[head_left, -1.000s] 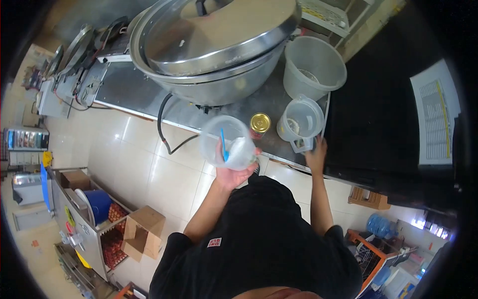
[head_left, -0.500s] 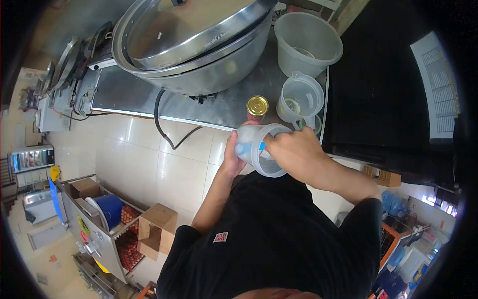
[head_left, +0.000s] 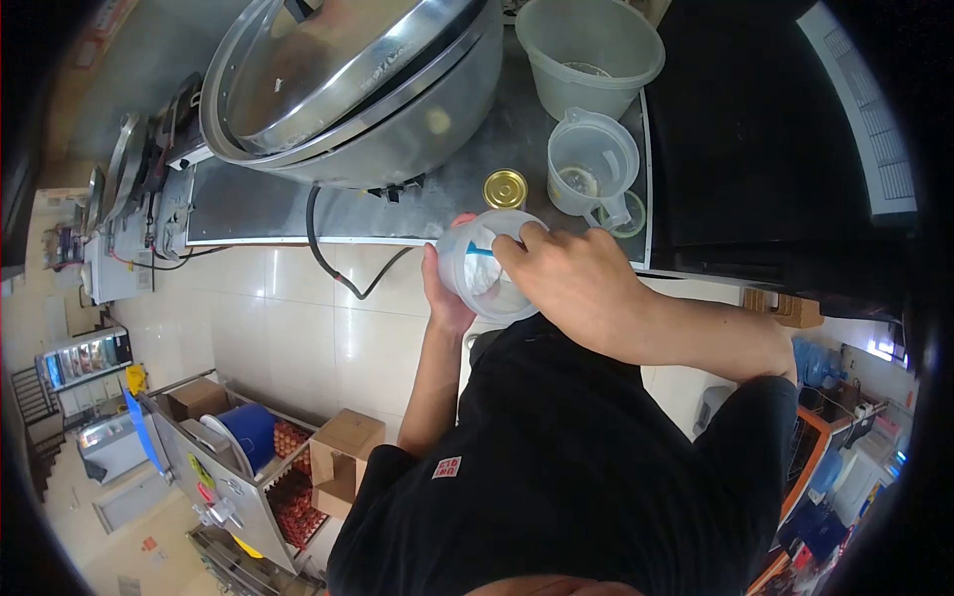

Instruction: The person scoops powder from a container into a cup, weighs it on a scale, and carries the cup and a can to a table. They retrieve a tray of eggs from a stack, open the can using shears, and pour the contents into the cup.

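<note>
A translucent plastic tub (head_left: 452,263) is tilted in front of my body, its mouth turned toward me and to the right. My left hand (head_left: 449,303) wraps around its side and base. Inside lies white powder (head_left: 483,275). My right hand (head_left: 581,283) is closed on a thin blue plastic utensil (head_left: 479,249) that reaches into the tub; its far end is partly hidden. Just beyond the tub stands a can with a gold lid (head_left: 506,189). A clear jug (head_left: 596,159) with a handle stands to the right, beside a round greenish lid (head_left: 630,215).
A large metal pot (head_left: 397,144) with a tilted lid fills the left of the steel counter (head_left: 268,204). A translucent bucket (head_left: 586,84) stands behind the jug. A black hose (head_left: 312,233) hangs over the front edge. Cartons and a cart (head_left: 234,492) stand lower left.
My hands and the tub have shifted left and up in view, and its mouth now faces the camera more, showing the white powder. The view itself has moved slightly.
</note>
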Action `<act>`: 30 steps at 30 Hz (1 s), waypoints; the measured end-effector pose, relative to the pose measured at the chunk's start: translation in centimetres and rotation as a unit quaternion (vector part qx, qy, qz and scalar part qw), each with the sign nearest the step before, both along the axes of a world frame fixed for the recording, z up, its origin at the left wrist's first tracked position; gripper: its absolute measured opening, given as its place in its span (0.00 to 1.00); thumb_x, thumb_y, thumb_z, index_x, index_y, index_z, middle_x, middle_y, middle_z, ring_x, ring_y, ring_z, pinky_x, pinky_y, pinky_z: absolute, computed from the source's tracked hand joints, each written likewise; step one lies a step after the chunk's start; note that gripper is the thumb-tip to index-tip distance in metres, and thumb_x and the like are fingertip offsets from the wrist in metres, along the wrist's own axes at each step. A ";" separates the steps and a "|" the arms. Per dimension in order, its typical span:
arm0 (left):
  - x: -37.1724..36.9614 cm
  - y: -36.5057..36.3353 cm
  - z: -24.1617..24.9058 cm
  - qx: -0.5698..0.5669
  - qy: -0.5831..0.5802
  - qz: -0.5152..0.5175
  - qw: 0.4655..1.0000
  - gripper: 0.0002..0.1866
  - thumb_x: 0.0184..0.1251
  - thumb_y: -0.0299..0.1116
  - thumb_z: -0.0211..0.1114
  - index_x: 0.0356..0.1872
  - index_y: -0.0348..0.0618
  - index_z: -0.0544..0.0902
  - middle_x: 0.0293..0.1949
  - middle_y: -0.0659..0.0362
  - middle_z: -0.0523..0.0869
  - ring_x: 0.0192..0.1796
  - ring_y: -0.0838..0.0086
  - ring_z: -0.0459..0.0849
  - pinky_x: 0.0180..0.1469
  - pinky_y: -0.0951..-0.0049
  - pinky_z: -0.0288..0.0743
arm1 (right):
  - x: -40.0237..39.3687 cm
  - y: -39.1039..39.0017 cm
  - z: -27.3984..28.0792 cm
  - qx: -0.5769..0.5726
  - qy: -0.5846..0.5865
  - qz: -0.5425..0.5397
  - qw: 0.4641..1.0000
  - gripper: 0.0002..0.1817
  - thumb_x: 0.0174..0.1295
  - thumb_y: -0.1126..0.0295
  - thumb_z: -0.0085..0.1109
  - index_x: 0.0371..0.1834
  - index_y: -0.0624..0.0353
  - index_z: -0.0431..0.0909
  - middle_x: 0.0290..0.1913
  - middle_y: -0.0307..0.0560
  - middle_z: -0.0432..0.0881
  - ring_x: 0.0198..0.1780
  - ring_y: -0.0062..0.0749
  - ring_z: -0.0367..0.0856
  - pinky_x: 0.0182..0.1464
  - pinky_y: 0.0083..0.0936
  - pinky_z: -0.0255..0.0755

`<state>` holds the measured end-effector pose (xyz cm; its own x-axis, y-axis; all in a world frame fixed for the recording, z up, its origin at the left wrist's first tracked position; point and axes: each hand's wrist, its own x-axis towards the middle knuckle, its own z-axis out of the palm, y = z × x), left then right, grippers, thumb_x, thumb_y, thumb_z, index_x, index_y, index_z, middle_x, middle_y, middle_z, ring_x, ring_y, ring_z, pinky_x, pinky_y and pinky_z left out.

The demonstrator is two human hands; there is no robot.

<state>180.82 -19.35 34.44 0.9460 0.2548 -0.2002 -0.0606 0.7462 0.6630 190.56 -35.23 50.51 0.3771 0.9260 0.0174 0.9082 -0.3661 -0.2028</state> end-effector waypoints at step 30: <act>1.6 0.7 0.5 0.187 0.095 -0.015 0.978 0.36 0.76 0.64 0.48 0.71 0.47 0.66 0.52 0.57 0.81 0.46 0.76 0.83 0.30 0.76 0.73 | 6.1 -3.5 -7.8 0.077 0.566 -0.169 0.803 0.12 0.60 0.75 0.66 0.46 0.71 0.86 0.37 0.47 0.89 0.38 0.24 0.85 0.45 0.25 0.78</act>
